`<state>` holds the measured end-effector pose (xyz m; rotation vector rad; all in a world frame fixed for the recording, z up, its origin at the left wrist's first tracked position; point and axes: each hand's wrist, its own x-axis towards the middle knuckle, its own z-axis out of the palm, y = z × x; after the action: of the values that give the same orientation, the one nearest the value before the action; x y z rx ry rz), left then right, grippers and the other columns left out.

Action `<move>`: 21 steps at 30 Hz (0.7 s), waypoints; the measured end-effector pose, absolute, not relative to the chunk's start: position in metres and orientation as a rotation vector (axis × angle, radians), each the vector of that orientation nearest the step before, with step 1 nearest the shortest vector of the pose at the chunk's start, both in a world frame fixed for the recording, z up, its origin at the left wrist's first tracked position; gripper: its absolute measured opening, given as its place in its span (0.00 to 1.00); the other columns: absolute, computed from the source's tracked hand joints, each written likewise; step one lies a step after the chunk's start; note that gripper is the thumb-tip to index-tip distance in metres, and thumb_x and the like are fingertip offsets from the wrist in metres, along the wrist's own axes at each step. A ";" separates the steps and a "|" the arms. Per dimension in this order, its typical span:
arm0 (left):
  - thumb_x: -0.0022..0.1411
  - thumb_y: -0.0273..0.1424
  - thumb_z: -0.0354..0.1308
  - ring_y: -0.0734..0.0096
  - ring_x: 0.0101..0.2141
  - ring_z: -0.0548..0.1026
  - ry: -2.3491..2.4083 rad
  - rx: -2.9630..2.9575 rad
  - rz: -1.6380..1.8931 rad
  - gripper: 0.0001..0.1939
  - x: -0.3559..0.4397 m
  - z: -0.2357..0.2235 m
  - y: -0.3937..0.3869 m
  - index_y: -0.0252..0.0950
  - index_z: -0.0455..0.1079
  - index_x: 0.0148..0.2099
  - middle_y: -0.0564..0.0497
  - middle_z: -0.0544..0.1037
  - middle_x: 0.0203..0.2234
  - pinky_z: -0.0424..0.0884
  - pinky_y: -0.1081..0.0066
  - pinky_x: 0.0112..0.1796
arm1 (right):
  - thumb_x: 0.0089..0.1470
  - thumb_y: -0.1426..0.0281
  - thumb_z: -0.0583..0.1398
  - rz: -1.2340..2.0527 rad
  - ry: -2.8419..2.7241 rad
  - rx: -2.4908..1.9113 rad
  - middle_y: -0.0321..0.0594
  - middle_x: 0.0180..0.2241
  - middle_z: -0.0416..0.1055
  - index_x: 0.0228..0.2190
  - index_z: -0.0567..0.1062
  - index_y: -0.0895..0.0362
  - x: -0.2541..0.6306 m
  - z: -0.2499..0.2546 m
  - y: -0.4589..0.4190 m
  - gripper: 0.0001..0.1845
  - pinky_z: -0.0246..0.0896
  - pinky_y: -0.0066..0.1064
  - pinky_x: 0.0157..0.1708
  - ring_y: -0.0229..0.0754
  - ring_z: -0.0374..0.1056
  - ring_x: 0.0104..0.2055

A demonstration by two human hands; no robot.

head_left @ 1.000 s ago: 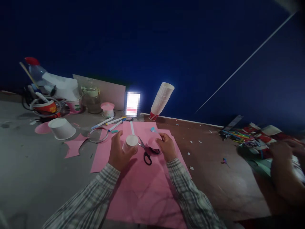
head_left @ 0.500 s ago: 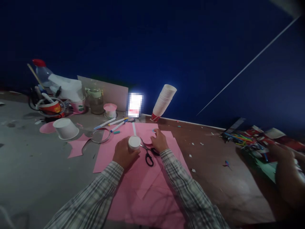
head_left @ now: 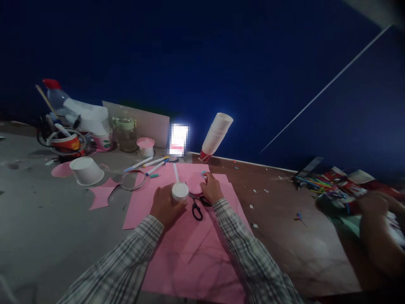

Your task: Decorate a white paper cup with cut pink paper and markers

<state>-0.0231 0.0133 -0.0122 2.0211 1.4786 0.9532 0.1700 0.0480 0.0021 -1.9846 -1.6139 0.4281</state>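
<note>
Head view: the left hand (head_left: 165, 207) is curled around a small white paper cup (head_left: 179, 192), thumb on its near side, its round white end facing up over pink paper sheets (head_left: 142, 211) on the tabletop (head_left: 53, 228). Taking that cup as the clock's centre, the right hand (head_left: 212, 188) is at three o'clock, fingers bent inward beside a pink paper disc (head_left: 195, 188); whether it grips anything I cannot tell. A small light-blue piece (head_left: 203, 173) shows at its fingertips, at two o'clock. Black-handled scissors (head_left: 197, 212) lie at four o'clock, their blades partly hidden. At nine o'clock is a thin ring (head_left: 122, 185), with a larger white paper tub (head_left: 87, 171) beyond it, upside down. Markers (head_left: 156, 168) lie at ten o'clock. A tilted stack of white paper cups (head_left: 217, 136) is between one and two. Far off at three o'clock is a co-worker's hand (head_left: 375, 207), blurred.
</note>
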 end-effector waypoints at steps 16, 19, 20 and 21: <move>0.49 0.36 0.61 0.48 0.48 0.73 1.470 2.026 0.920 0.27 -0.024 -0.016 0.015 0.34 0.67 0.52 0.40 0.78 0.45 0.57 0.46 0.55 | 0.54 0.68 0.53 0.198 -1.486 -1.983 0.46 0.37 0.74 0.45 0.73 0.61 0.209 0.021 0.021 0.19 0.63 0.35 0.40 0.45 0.69 0.37; 0.49 0.37 0.60 0.48 0.46 0.74 1.434 2.030 0.932 0.25 -0.024 -0.013 0.015 0.36 0.69 0.50 0.42 0.79 0.43 0.58 0.47 0.54 | 0.51 0.68 0.57 0.177 -1.478 -2.044 0.51 0.42 0.72 0.44 0.73 0.62 0.222 0.010 0.030 0.19 0.59 0.40 0.48 0.50 0.66 0.46; 0.49 0.38 0.60 0.48 0.46 0.74 1.425 2.033 0.933 0.25 -0.024 -0.013 0.016 0.36 0.69 0.50 0.42 0.79 0.43 0.58 0.47 0.54 | 0.50 0.68 0.58 0.185 -1.478 -2.063 0.51 0.42 0.72 0.43 0.74 0.61 0.224 0.005 0.033 0.18 0.57 0.41 0.49 0.51 0.65 0.48; 0.49 0.38 0.60 0.48 0.45 0.74 1.416 2.039 0.931 0.25 -0.025 -0.013 0.016 0.36 0.69 0.50 0.43 0.79 0.43 0.58 0.47 0.53 | 0.49 0.69 0.59 0.199 -1.478 -2.079 0.51 0.42 0.72 0.42 0.75 0.61 0.225 0.000 0.036 0.17 0.56 0.41 0.50 0.52 0.65 0.49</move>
<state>-0.0248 0.0163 -0.0125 2.0388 1.4160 0.9310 0.2252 0.0362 0.0002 -2.0792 -1.4782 0.1992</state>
